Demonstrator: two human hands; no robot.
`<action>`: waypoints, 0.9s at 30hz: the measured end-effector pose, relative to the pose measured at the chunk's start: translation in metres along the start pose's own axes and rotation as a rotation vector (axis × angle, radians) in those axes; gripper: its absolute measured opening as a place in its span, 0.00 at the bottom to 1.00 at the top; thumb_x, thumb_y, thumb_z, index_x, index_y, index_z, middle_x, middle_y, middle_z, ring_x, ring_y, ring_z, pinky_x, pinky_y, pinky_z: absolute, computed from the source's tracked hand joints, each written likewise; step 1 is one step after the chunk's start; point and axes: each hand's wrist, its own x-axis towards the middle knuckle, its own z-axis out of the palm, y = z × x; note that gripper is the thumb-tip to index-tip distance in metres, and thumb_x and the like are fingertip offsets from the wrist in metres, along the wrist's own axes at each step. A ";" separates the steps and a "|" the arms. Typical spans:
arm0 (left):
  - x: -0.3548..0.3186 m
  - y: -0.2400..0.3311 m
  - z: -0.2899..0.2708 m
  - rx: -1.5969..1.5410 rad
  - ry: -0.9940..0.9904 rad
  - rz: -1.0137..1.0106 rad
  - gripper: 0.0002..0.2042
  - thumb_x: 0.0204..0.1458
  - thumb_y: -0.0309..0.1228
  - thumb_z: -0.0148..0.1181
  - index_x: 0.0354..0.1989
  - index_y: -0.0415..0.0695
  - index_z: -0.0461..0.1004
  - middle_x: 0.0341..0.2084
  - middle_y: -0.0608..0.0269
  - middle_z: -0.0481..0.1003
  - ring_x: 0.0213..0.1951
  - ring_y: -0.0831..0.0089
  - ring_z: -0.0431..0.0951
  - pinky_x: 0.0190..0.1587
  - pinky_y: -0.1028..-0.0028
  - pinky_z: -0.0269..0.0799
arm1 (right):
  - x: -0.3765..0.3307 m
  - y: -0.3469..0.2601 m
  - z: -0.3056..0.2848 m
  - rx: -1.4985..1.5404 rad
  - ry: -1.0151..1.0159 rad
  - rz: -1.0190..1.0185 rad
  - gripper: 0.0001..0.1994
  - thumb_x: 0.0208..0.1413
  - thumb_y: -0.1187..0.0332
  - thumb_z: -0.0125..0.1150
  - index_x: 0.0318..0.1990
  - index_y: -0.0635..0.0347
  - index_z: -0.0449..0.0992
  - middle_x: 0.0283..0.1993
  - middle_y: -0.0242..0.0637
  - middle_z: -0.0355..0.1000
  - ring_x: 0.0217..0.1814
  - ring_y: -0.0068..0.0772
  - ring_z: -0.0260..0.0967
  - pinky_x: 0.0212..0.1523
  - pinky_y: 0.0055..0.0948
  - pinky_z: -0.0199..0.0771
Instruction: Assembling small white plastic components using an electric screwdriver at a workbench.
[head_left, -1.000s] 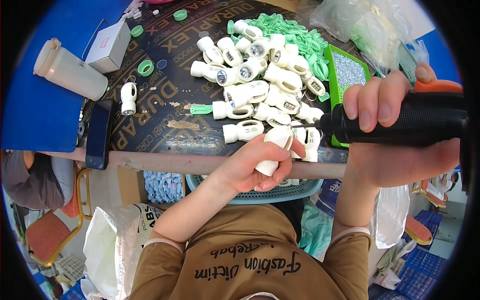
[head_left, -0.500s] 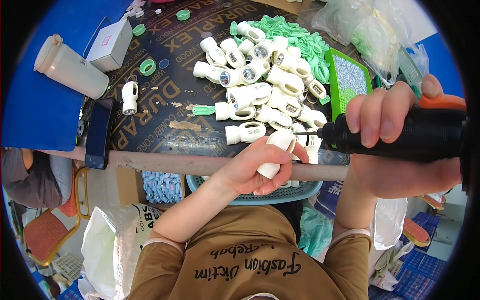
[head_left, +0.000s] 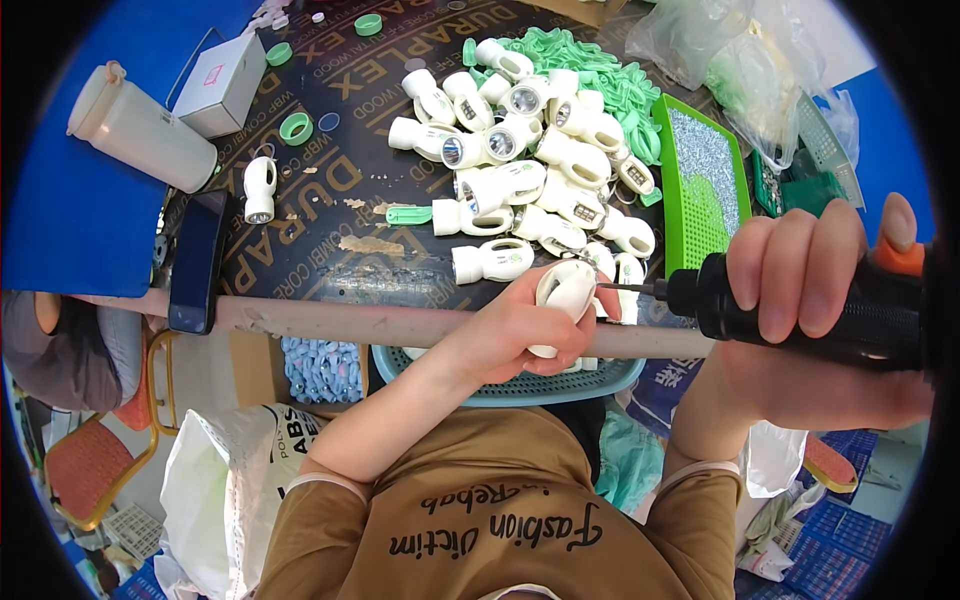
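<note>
My left hand (head_left: 525, 335) is closed around a small white flashlight (head_left: 566, 290), held just over the table's front edge. In my right hand (head_left: 800, 280) is a black power screwdriver (head_left: 850, 325) with an orange switch. Its thin bit (head_left: 635, 288) points left, and the tip is at the flashlight's right side; whether it sits in a screw I cannot tell. Beyond my left hand lies a pile of white flashlights (head_left: 575, 160), with a heap of green plastic straps (head_left: 600, 75) behind it. A green tray of small metal screws (head_left: 705, 150) stands to the right of the pile.
At the left are a white tumbler (head_left: 145, 130), a white box (head_left: 222, 85), a phone (head_left: 200, 265) and a lone flashlight (head_left: 259, 190). Clear plastic bags (head_left: 760, 70) lie at the back right. A blue basket (head_left: 500, 392) is below the table edge. Someone sits at the far left.
My right hand has drawn the screwdriver slightly right and down. My left hand has tilted the flashlight, so its lower end shows less.
</note>
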 end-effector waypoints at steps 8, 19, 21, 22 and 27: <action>0.000 0.001 0.001 0.037 -0.008 -0.013 0.14 0.34 0.22 0.48 0.35 0.35 0.65 0.11 0.67 0.61 0.10 0.85 0.55 0.11 0.83 0.44 | -0.002 0.001 0.005 -0.024 -0.014 -0.008 0.40 0.39 0.29 0.45 0.50 0.54 0.58 0.23 0.29 0.59 0.20 0.24 0.56 0.27 0.27 0.56; 0.000 0.000 -0.002 0.010 -0.024 -0.007 0.13 0.35 0.21 0.47 0.34 0.36 0.65 0.12 0.66 0.62 0.10 0.85 0.54 0.10 0.82 0.43 | 0.005 0.006 0.004 -0.055 -0.041 -0.018 0.40 0.38 0.29 0.46 0.50 0.53 0.58 0.23 0.29 0.60 0.19 0.24 0.57 0.26 0.27 0.57; 0.000 0.001 0.001 0.014 -0.015 -0.007 0.13 0.35 0.21 0.47 0.34 0.36 0.65 0.11 0.66 0.62 0.10 0.85 0.54 0.10 0.82 0.43 | 0.005 0.006 0.009 -0.062 -0.047 -0.020 0.40 0.38 0.29 0.46 0.50 0.53 0.58 0.23 0.29 0.60 0.19 0.24 0.57 0.26 0.27 0.57; 0.000 0.001 0.001 0.018 -0.007 -0.008 0.12 0.35 0.20 0.47 0.33 0.36 0.65 0.11 0.66 0.62 0.10 0.85 0.55 0.10 0.82 0.43 | 0.006 0.007 0.009 -0.066 -0.049 -0.021 0.40 0.38 0.29 0.46 0.50 0.53 0.58 0.23 0.29 0.60 0.19 0.24 0.57 0.26 0.27 0.57; 0.000 0.000 0.000 0.000 0.001 -0.009 0.11 0.36 0.21 0.47 0.33 0.36 0.65 0.11 0.66 0.62 0.09 0.85 0.55 0.09 0.83 0.43 | 0.011 0.011 0.015 -0.081 -0.062 -0.026 0.41 0.37 0.28 0.47 0.50 0.53 0.58 0.23 0.29 0.60 0.19 0.24 0.57 0.25 0.27 0.57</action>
